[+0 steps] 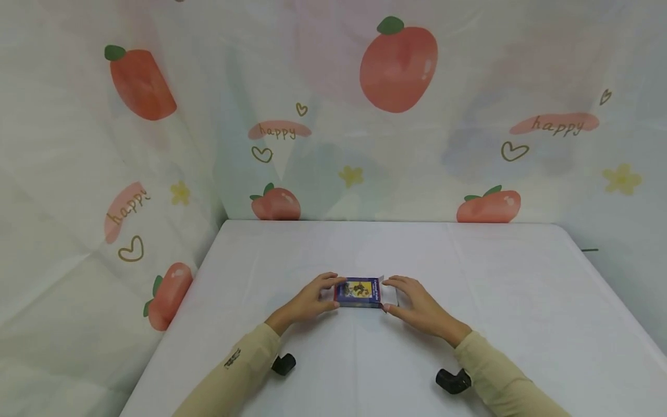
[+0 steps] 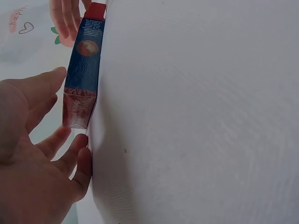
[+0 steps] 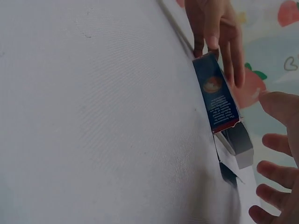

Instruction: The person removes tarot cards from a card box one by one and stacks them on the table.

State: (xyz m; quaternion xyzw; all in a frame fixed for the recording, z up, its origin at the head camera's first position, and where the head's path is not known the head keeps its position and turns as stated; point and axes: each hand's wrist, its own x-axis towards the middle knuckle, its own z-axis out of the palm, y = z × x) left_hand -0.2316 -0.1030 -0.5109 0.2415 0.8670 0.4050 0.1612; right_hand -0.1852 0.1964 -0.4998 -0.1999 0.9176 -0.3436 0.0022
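Note:
A small blue box (image 1: 358,292) with a yellow picture on top lies flat on the white table. Its right end is undone, and pale flaps (image 3: 243,145) stick out there. Around the left end is my left hand (image 1: 311,298), fingers spread and relaxed, with the tips at or very near the box; contact is hard to tell. My right hand (image 1: 417,304) is held beside the flaps, thumb and fingers apart. In the right wrist view its fingertips (image 3: 270,170) stand clear of the box. What is inside the box cannot be seen.
The white tablecloth (image 1: 354,249) reaches back to a curtain (image 1: 323,69) printed with fruit, hearts and flowers. Black wrist-worn pieces (image 1: 453,381) show beside both sleeves, low over the table.

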